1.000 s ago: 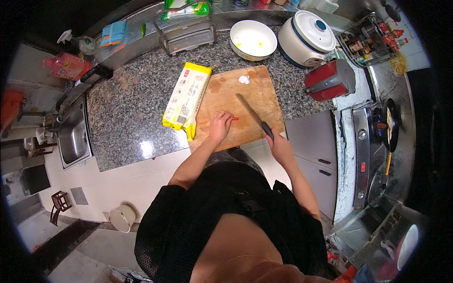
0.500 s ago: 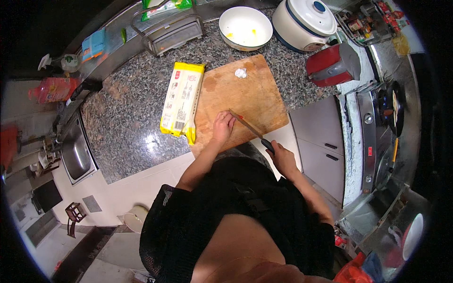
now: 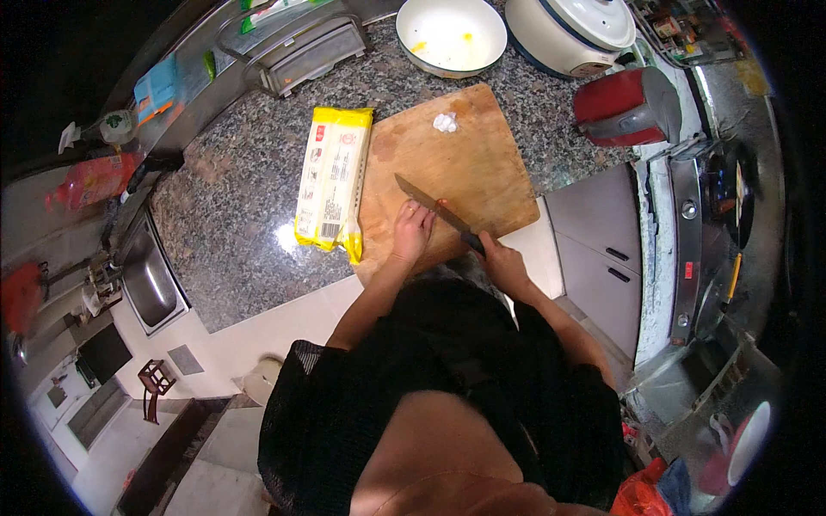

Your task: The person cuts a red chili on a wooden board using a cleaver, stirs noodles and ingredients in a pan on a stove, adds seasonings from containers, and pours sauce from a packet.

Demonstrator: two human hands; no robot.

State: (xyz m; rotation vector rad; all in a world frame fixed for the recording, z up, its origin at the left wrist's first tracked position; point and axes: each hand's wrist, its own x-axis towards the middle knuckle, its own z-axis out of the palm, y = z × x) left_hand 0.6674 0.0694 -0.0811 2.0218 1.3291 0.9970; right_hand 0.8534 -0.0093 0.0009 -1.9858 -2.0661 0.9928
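A wooden cutting board (image 3: 482, 172) lies on the granite counter. My right hand (image 3: 506, 265) is closed round the black handle of a kitchen knife (image 3: 422, 196), whose blade slants up and left across the board. Close against the blade, my left hand (image 3: 414, 230) has its fingers curled and pressed together at the board's near part. A small red bit (image 3: 442, 203) shows beside the blade near those fingertips; what the left fingers hold is hidden. On the board's far part sits a small crumpled white lump (image 3: 446, 122).
A yellow and white packet (image 3: 334, 181) lies along the board's left edge. Behind stand a white bowl (image 3: 452, 39) with yellow remnants, a white cooker (image 3: 568, 39) and a red and grey appliance (image 3: 624, 107). A sink (image 3: 153, 284) is at left, a stove (image 3: 688, 232) at right.
The knife has slid forward and left, its tip now reaching past my left fingertips. My right hand has come closer to the board. The whole view has shifted slightly.
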